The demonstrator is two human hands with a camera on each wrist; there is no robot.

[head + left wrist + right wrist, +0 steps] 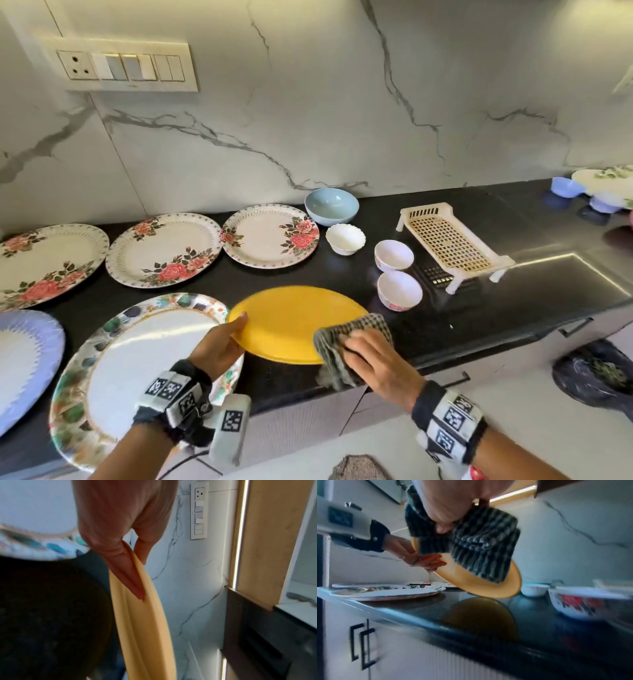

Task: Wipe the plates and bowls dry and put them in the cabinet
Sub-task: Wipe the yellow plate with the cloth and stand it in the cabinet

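A yellow plate is held tilted a little above the black counter. My left hand grips its left rim, thumb on top and fingers under the yellow plate. My right hand holds a black-and-white checked cloth pressed on the plate's right edge. In the right wrist view the cloth wraps over the yellow plate, with my left hand at its far rim.
Three rose-patterned plates line the back. A colourful-rimmed plate and a lavender plate lie at front left. A blue bowl, white bowls and a plastic rack stand right. Cabinet doors with black handles are below the counter.
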